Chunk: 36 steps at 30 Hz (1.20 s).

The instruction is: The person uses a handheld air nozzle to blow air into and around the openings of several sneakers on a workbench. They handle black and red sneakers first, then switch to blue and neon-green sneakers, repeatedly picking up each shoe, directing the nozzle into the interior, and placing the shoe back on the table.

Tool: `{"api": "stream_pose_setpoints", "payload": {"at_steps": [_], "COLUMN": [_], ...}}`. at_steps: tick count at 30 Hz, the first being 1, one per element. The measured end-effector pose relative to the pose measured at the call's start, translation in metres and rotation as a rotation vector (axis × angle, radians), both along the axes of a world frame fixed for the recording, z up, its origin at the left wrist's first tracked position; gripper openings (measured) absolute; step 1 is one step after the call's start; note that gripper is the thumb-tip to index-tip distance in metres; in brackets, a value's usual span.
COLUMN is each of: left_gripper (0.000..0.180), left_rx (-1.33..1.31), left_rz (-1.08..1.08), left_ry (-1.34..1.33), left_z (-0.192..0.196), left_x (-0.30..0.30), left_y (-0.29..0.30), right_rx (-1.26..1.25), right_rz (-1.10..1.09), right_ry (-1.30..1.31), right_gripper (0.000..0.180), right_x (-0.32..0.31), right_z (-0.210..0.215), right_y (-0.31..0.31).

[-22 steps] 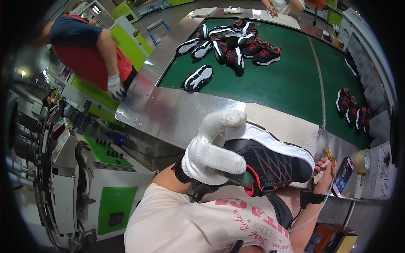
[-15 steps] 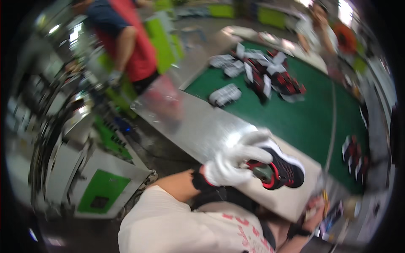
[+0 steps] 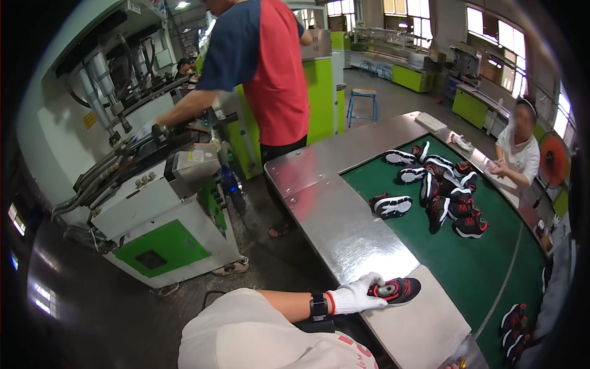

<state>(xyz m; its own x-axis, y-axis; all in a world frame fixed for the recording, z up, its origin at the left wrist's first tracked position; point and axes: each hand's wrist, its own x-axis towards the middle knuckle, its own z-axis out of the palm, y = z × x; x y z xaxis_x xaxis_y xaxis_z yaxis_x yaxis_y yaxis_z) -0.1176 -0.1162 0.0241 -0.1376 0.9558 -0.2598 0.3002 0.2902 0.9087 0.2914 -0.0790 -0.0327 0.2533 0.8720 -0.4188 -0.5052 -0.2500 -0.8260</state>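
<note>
My left hand (image 3: 358, 296), in a white knit glove, is closed on a black sneaker (image 3: 404, 289) with red trim. The fingers grip its heel end. A grey-green shoe last (image 3: 386, 289) fills the sneaker's opening. It is held at a pale board (image 3: 416, 326) on the metal edge of the table, toe pointing right. Of my right hand (image 3: 453, 366) only a sliver shows at the lower edge, beside something small and yellow; its fingers are mostly hidden.
Several black-and-red sneakers (image 3: 445, 190) lie heaped on the green belt (image 3: 393, 243); a few more (image 3: 514, 329) are at the far right. A co-worker in red and blue (image 3: 276, 80) reaches into the machine (image 3: 163, 230) on the left. Another person (image 3: 519, 147) sits across the table.
My view has swung left and up. The sneaker in my left hand has lowered to the board and no longer shows its white sole. My right hand has slipped mostly out of view.
</note>
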Motion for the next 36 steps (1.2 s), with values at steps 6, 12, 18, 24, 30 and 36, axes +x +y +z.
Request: {"api": "stream_pose_setpoints", "payload": {"at_steps": [6, 12, 18, 24, 30, 36], "left_gripper": [0.044, 0.044, 0.008, 0.039, 0.048, 0.061], "left_rx": [-0.041, 0.36, 0.662, 0.387, 0.248, 0.05], "left_rz": [0.268, 0.743, 1.006, 1.129, 1.093, 0.899], "left_ry": [-0.554, -0.581, -0.434, 0.214, 0.139, 0.777], "left_z": [-0.008, -0.021, -0.028, -0.064, -0.028, -0.045], "left_x": [-0.016, -0.095, -0.205, -0.255, -0.231, -0.267], "left_y": [0.015, 0.027, 0.029, 0.03, 0.006, 0.009], "right_rx": [0.157, 0.316, 0.37, 0.009, -0.025, 0.342], "right_rz": [-0.119, -0.167, -0.158, -0.018, 0.049, -0.111], "right_ry": [0.058, -0.263, -0.014, 0.12, 0.117, -0.148], "right_gripper": [0.015, 0.024, 0.023, 0.019, 0.018, 0.018], "right_x": [-0.014, 0.002, 0.002, -0.012, 0.015, 0.004], "right_z": [-0.002, -0.035, -0.03, 0.033, -0.011, -0.043], "right_y": [0.003, 0.01, 0.006, -0.013, 0.009, 0.009]}}
